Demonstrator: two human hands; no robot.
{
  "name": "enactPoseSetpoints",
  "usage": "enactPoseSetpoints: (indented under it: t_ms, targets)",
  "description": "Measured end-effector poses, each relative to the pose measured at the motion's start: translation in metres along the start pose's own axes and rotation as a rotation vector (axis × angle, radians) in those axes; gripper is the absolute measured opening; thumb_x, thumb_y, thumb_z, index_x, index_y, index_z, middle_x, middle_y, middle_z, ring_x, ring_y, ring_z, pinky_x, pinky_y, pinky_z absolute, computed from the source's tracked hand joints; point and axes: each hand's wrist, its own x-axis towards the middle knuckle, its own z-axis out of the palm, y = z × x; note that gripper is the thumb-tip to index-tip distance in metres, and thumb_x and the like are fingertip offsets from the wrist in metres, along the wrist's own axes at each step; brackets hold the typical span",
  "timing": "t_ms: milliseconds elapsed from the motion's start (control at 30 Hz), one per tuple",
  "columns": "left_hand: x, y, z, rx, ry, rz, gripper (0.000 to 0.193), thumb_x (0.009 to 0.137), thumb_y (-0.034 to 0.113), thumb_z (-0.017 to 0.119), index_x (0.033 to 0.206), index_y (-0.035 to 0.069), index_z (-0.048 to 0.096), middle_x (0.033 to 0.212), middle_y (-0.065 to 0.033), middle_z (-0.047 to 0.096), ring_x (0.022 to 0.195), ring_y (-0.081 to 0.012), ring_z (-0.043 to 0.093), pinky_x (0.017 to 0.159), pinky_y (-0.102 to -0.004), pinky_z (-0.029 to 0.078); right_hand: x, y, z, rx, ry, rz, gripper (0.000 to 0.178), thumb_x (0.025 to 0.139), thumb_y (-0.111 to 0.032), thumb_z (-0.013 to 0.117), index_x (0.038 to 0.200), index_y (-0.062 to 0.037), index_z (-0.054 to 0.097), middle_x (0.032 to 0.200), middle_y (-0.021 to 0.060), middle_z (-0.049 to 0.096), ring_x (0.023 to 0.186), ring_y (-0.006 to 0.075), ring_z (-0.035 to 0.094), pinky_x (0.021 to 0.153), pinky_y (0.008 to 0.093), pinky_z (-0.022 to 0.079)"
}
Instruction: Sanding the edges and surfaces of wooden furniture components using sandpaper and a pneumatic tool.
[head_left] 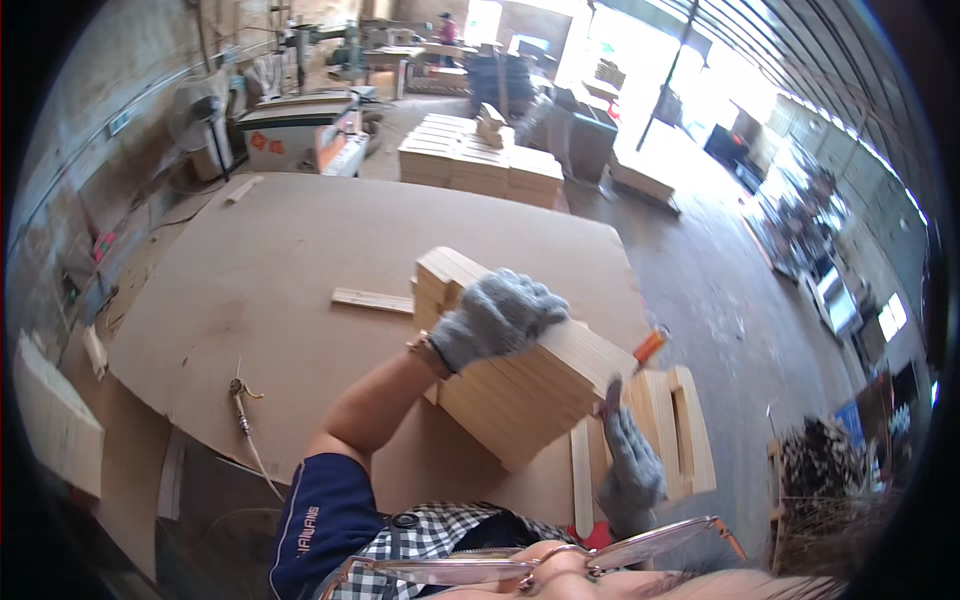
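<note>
While the gloved left hand (497,318) presses flat on the stacked wooden slats (520,375) (tilted on the worktop (280,270)), the right hand (632,470), fingers curled against their end, should square all edges.

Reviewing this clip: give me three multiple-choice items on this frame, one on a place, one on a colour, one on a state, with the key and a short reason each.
1. Where does the left hand rest?
A. on top of the bundle of pale wooden boards
B. on the floor
C. on the grey machine

2. What colour are the knitted work gloves?
A. red
B. grey
C. yellow

3. How does the bundle of boards stand on the large brown fibreboard worktable?
A. scattered singly
B. hanging from a hook
C. pressed together as one block

Key: 1 A, the gloved palm lies on the upper edge; 2 B, both gloves are speckled grey; 3 C, the boards sit face to face, with the right hand at the near end.
</note>
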Motion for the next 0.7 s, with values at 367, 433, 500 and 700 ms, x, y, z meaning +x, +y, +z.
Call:
enactPoseSetpoints:
  t_ms: [367, 433, 500, 700]
  targets:
    - [-0.029, -0.004, -0.027, -0.025, -0.084, 0.048, 0.071, 0.075, 0.066, 0.059, 0.115, 0.008, 0.059, 0.102, -0.0132, 0.062, 0.09, -0.0307, 0.06, 0.078, -0.0426, 0.046, 0.238, -0.033, 0.056, 0.018, -0.252, -0.235, 0.045, 0.078, 0.006, 0.042, 0.116, -0.0086, 0.061, 0.107, 0.0175, 0.064, 0.093, 0.0331, 0.064, 0.08, 0.0389, 0.052]
    - [-0.031, -0.014, -0.018, -0.033, 0.123, 0.093, 0.071, 0.076, 0.068, 0.056, 0.114, 0.009, 0.06, 0.1, -0.0134, 0.062, 0.089, -0.0311, 0.06, 0.078, -0.0419, 0.045, 0.277, -0.057, 0.102, -0.104, -0.428, -0.184, 0.036, 0.084, -0.004, 0.045, 0.114, -0.011, 0.063, 0.106, 0.0159, 0.065, 0.089, 0.0326, 0.065, 0.079, 0.0382, 0.052]
    - [-0.04, -0.028, -0.001, -0.079, 0.228, 0.104, 0.067, 0.079, 0.062, 0.058, 0.12, 0.01, 0.056, 0.114, -0.0136, 0.059, 0.105, -0.0293, 0.056, 0.091, -0.0403, 0.043, 0.302, -0.065, 0.155, -0.257, -0.6, -0.168, 0.031, 0.084, -0.012, 0.049, 0.111, -0.0131, 0.065, 0.107, 0.013, 0.065, 0.093, 0.0302, 0.064, 0.082, 0.0402, 0.052]
    - [-0.08, -0.071, 0.034, -0.699, 0.186, -0.029, 0.071, 0.081, 0.057, 0.061, 0.128, 0.007, 0.047, 0.126, -0.0121, 0.051, 0.116, -0.0242, 0.049, 0.1, -0.037, 0.037, 0.284, -0.133, 0.219, -0.427, -0.789, -0.277, 0.031, 0.084, -0.015, 0.053, 0.114, -0.016, 0.062, 0.103, 0.0058, 0.066, 0.094, 0.0241, 0.065, 0.075, 0.0417, 0.054]
